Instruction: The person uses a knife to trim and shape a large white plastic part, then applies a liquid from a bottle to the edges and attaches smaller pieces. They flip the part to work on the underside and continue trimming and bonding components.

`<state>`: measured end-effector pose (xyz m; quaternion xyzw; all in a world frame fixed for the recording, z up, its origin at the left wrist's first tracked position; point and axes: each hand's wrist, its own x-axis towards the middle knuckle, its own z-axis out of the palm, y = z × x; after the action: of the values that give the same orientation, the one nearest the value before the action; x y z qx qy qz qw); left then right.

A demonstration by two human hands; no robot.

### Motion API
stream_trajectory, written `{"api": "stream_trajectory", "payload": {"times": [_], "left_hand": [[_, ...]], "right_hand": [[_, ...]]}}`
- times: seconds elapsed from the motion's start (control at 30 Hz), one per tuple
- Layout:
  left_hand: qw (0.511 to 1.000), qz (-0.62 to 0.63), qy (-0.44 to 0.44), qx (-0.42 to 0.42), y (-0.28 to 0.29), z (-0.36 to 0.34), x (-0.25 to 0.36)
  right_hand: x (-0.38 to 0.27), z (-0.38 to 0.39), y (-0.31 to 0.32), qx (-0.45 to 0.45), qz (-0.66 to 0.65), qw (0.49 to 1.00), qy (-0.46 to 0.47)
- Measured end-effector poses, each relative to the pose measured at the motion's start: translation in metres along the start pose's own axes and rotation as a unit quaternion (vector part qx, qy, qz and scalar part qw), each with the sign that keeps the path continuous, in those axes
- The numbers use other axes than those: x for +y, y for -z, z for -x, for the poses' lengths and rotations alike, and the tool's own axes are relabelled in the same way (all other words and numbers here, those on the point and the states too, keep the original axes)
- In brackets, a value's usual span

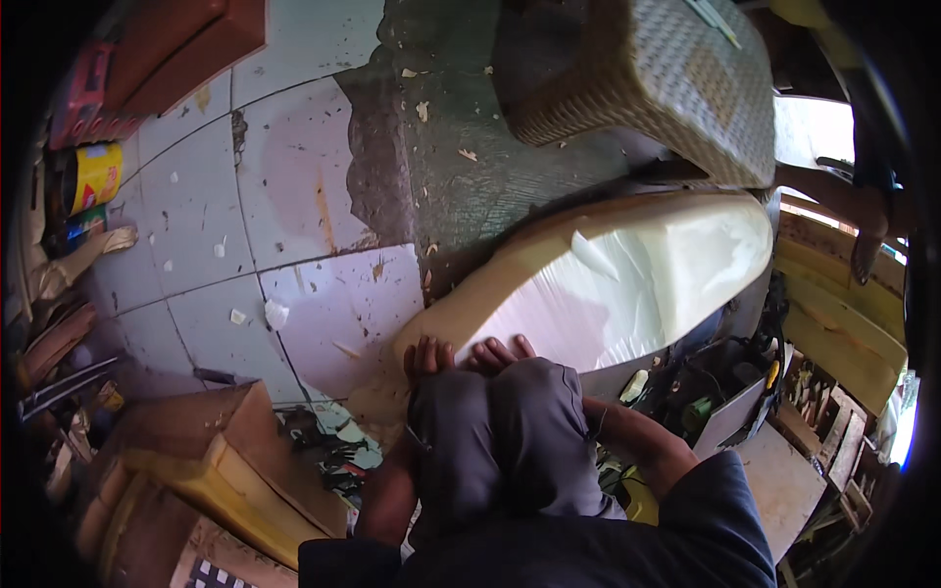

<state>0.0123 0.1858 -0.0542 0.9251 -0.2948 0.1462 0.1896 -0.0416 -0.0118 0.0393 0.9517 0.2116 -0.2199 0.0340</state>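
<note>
A long cream pad (686, 225) with rounded ends and a shiny white, wrinkled top, like a foam seat, slants from my knees up to the right. A small white flap (594, 253) stands up from its surface. My left hand (428, 357) has its fingers bent over the pad's near left end. Beside it, my right hand (502, 353) has its fingers curled at the near edge. Both arms pass around my bent knees (500, 421), which hide the palms and thumbs. No tool shows in either hand.
A woven-pattern stool (686, 88) stands behind the pad. Scraps lie on broken floor tiles (196, 225). A brown box (235, 441) is at the lower left, a yellow tin (96, 176) at the far left. Wood pieces (833, 431) and tools crowd the right, near another person's limb (867, 235).
</note>
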Motion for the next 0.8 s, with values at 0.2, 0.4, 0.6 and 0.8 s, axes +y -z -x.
{"api": "stream_trajectory", "payload": {"times": [0.2, 0.4, 0.6, 0.8], "left_hand": [[0.999, 0.0, 0.035, -0.013, 0.015, -0.027, 0.01], [0.998, -0.023, -0.033, 0.048, -0.004, -0.012, -0.002], [0.996, 0.084, 0.017, 0.007, 0.026, -0.022, 0.018], [0.996, 0.085, 0.009, 0.008, 0.025, -0.015, 0.018]], "right_hand": [[-0.001, 0.002, -0.012, 0.018, 0.045, 0.999, 0.003], [-0.015, -0.004, -0.046, 0.123, -0.034, 0.991, -0.038], [0.005, 0.01, -0.002, 0.173, -0.191, 0.966, -0.017], [0.077, -0.021, -0.029, 0.291, -0.289, 0.911, -0.045]]}}
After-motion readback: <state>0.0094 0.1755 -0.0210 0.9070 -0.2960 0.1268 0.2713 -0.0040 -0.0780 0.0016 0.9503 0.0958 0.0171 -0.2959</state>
